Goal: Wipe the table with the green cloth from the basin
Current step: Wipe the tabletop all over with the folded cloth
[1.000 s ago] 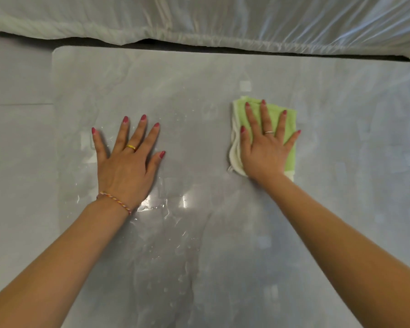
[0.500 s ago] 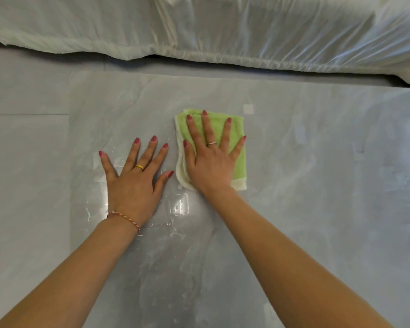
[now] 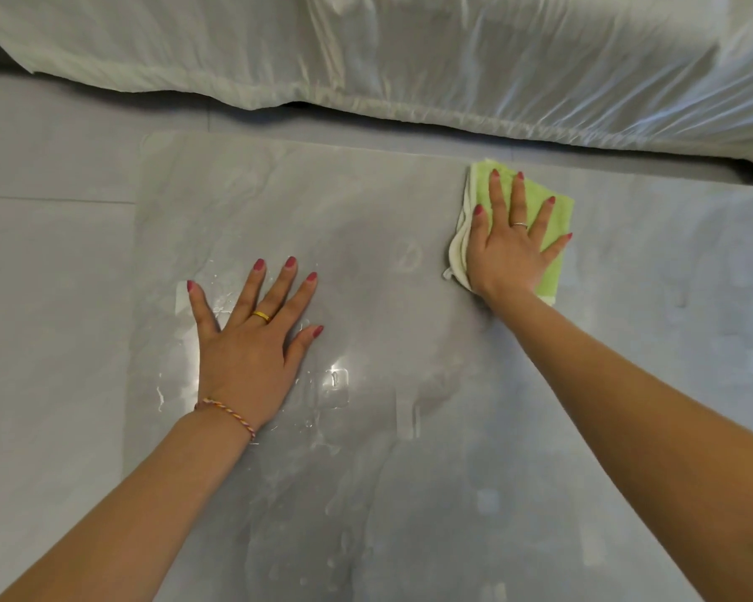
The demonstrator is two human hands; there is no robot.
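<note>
A folded green cloth [image 3: 559, 219] with a white edge lies flat on the grey glossy table [image 3: 388, 297], toward its far right. My right hand [image 3: 509, 249] presses down on it with straight, spread fingers. Flat on the table's left part rests my left hand [image 3: 248, 341], fingers spread, holding nothing. Water drops and wet streaks shine around the left hand and toward the near edge. No basin is in view.
A white, shiny cover [image 3: 409, 58] hangs over something along the table's far side, its hem close to the far edge. Grey floor tiles [image 3: 49, 297] lie to the left of the table.
My right hand has slid the cloth from beside the left hand to the right and farther away. The left hand has stayed planted in place.
</note>
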